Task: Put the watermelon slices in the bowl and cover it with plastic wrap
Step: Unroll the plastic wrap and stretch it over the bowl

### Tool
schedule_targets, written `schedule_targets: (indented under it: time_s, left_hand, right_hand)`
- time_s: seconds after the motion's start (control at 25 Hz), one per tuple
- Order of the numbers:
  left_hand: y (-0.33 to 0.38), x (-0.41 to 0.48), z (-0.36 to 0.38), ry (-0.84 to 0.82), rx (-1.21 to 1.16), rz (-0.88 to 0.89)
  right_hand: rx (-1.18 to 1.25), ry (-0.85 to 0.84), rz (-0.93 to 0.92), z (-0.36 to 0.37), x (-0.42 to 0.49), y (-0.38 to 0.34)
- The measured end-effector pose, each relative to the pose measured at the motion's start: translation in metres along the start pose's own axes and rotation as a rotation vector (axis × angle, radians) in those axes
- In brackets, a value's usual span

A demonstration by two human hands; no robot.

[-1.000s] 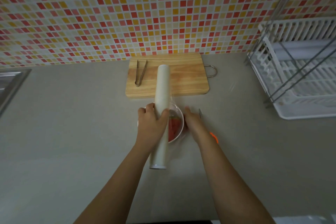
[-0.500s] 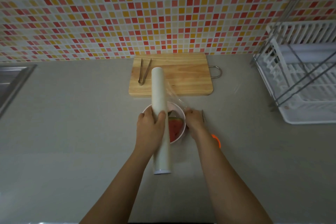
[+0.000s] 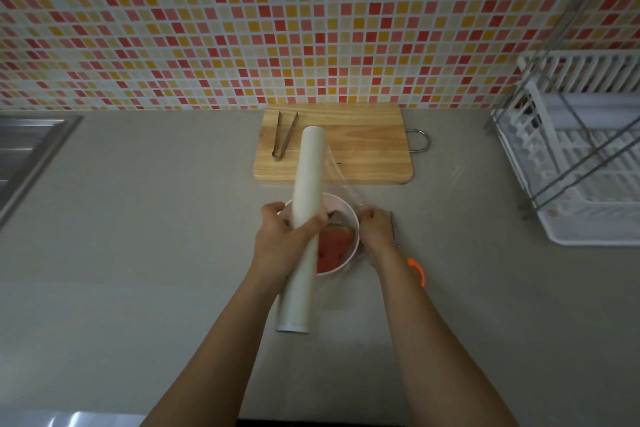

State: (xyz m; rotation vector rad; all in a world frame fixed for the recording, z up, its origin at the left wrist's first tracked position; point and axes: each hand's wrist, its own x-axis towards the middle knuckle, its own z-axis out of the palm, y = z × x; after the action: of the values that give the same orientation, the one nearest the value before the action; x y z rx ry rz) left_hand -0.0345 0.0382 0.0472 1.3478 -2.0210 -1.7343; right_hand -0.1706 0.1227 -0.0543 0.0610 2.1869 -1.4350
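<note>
A pale pink bowl (image 3: 350, 218) stands on the grey counter and holds red watermelon slices (image 3: 334, 246) with green rind. My left hand (image 3: 282, 239) grips a long white roll of plastic wrap (image 3: 304, 191) held lengthwise over the bowl's left half. A clear sheet of wrap (image 3: 341, 180) stretches from the roll to my right hand (image 3: 375, 232), which pinches its edge at the bowl's right rim. The roll hides the left part of the bowl.
A wooden cutting board (image 3: 363, 152) with metal tongs (image 3: 282, 140) lies behind the bowl. Scissors with an orange handle (image 3: 414, 270) lie right of my right wrist. A white dish rack (image 3: 585, 163) stands at the right, a steel sink (image 3: 24, 152) at the left.
The roll has shifted slightly left and away from my right hand, drawing out more clear wrap over the bowl. My right hand stays at the bowl's right rim.
</note>
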Motion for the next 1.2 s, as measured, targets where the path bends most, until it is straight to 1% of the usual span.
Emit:
schedule_targets:
  time_s: [0.08,0.2,0.28,0.36,0.44,0.52,0.6,0.76,0.88,0.96,1.04,1.12,1.2]
  left_hand:
    - [-0.002,0.003,-0.006,0.044,0.017,-0.007]
    - [-0.007,0.003,-0.014,-0.038,-0.077,-0.064]
    - [-0.008,0.004,-0.022,-0.162,-0.255,-0.100]
    - [-0.009,0.005,-0.027,-0.341,-0.429,-0.116]
    - [-0.010,0.005,-0.027,-0.416,-0.502,-0.139]
    - [-0.013,0.004,-0.026,-0.383,-0.495,-0.142]
    - [-0.015,0.005,-0.026,-0.297,-0.426,-0.101]
    - [-0.016,0.006,-0.019,-0.073,-0.099,0.039]
    - [-0.017,0.003,-0.014,0.004,0.027,0.145]
    - [-0.016,0.004,-0.013,0.027,0.085,0.185]
    - [-0.016,0.005,-0.011,0.040,0.107,0.197]
    - [-0.016,0.005,-0.009,0.044,0.107,0.193]
    - [-0.016,0.005,-0.008,0.045,0.106,0.179]
  right_hand:
    - [-0.011,0.028,-0.019,0.001,0.000,0.000]
    - [-0.026,0.046,-0.030,0.001,0.001,0.000]
    - [-0.029,0.056,-0.042,0.002,0.001,0.000]
    - [-0.057,0.063,-0.059,0.003,0.001,0.000]
    - [-0.085,0.062,-0.067,0.003,0.001,0.001]
    - [-0.098,0.048,-0.048,0.002,0.002,0.001]
    - [-0.103,0.015,-0.024,0.001,0.005,0.002]
    - [-0.070,-0.017,0.041,-0.001,0.009,0.002]
    - [0.088,-0.060,0.066,-0.005,0.013,-0.012]
    - [0.155,-0.143,0.087,-0.002,0.021,-0.032]
    - [0.099,-0.263,0.119,0.006,0.029,-0.055]
    - [0.017,-0.389,0.198,0.010,0.035,-0.070]
    - [0.055,-0.475,0.286,0.008,0.037,-0.078]
